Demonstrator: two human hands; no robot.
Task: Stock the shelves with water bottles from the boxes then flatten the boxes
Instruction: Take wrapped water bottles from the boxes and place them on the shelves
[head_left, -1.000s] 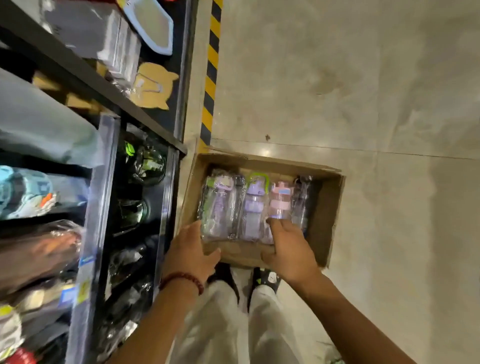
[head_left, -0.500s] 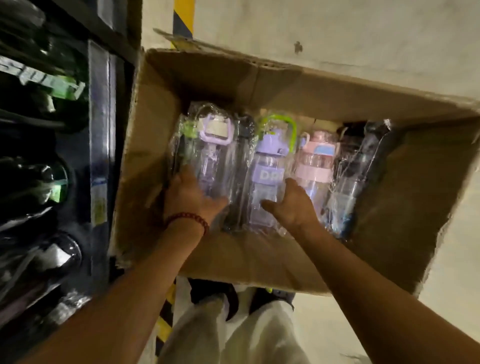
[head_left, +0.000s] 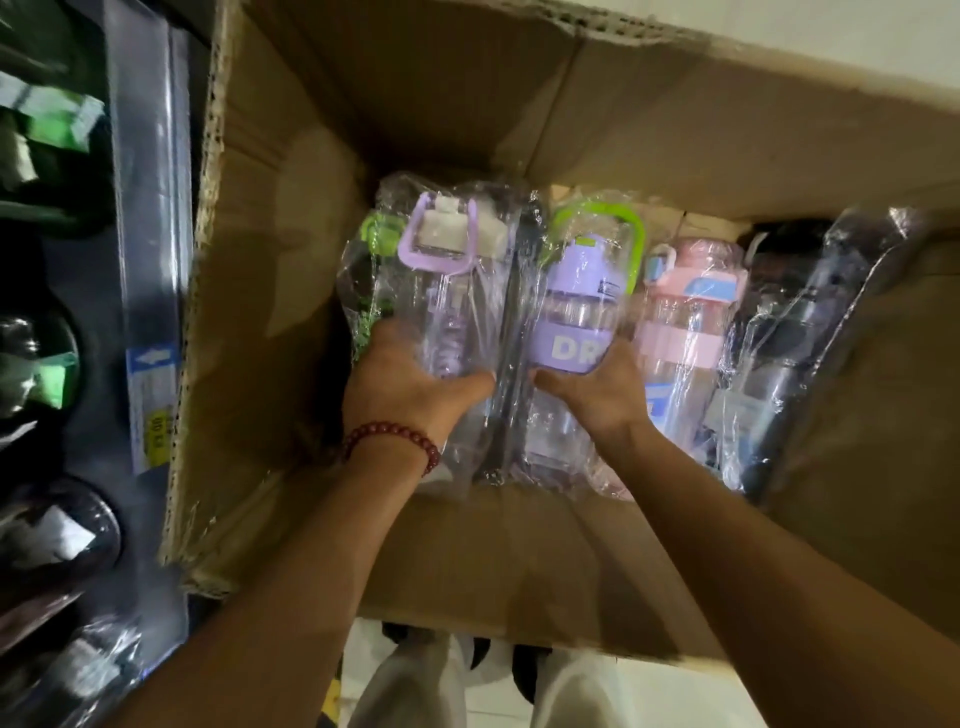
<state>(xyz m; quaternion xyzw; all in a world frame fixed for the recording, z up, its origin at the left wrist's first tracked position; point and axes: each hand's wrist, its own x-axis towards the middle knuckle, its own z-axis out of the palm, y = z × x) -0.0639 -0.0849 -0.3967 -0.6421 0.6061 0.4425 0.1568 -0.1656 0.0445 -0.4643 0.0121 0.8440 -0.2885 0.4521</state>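
An open cardboard box (head_left: 270, 291) is sitting beside the shelves (head_left: 150, 249), holding plastic-wrapped water bottles lying side by side: a clear bottle with lilac handle (head_left: 447, 275), a purple bottle with green handle (head_left: 582, 312), a pink bottle (head_left: 685, 317) and a dark bottle (head_left: 800, 332).

Both hands, left hand (head_left: 410, 379) and right hand (head_left: 597, 395), grip wrapped bottles (head_left: 571, 312) inside box (head_left: 260, 260).
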